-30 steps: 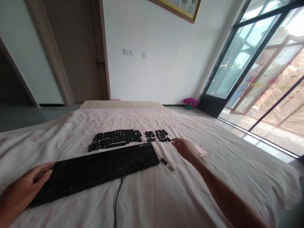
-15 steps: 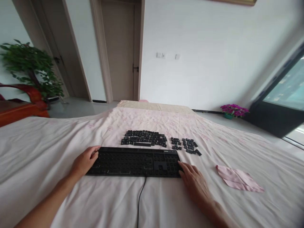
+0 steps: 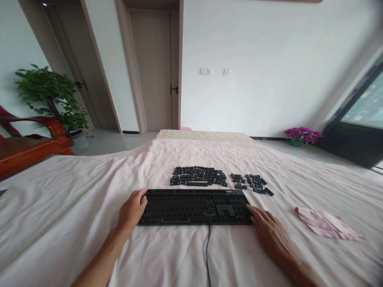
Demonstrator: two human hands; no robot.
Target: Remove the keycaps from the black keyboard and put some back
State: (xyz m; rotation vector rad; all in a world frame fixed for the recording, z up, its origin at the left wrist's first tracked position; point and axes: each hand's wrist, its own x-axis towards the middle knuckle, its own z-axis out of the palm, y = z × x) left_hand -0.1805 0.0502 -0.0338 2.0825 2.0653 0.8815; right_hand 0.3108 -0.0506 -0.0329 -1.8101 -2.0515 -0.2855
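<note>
A black keyboard with its keycaps off lies on the pale pink cloth in front of me, its cable running toward me. At its upper left corner, my left hand grips the edge with curled fingers, the thumb side against the frame. My right hand lies palm down at the other end, fingers stretched out and fingertips touching the right edge. Just beyond the keyboard sit loose black keycaps laid out in rows, including a long space bar. A smaller group of number-pad keycaps is to their right.
A folded pink cloth lies at the right on the pale floral cover. A wooden chair and a leafy plant stand at the left. Purple flowers in a pot are on the floor by the wall.
The scene has shifted rightward in view, the near things most. Both hands keep their places at the keyboard's two ends.
</note>
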